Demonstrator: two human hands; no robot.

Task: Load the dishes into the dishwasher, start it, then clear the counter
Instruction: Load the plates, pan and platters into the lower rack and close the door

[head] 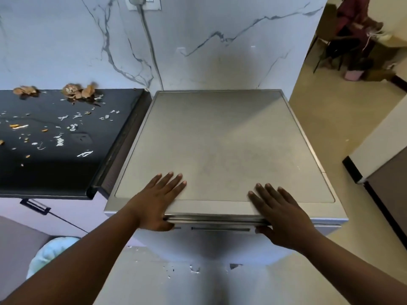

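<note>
Grey, flat-topped metal dishwasher (220,146) stands centre frame, door shut, against the white marble-veined wall (220,40). Left hand (160,199) at 7 o'clock and right hand (279,213) at 5 o'clock lie flat on its front edge, fingers straight, thumbs under the lip, gripping nothing. Black glossy counter (55,172) at 9 o'clock carries scattered food scraps (72,91).

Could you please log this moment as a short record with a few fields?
appliance: dishwasher, door closed
left hand: fingers flat on the top's front edge, thumb under the lip
right hand: same, at the right front
counter: black, strewn with scraps and brown peels
floor: white crumbs before the dishwasher
</note>
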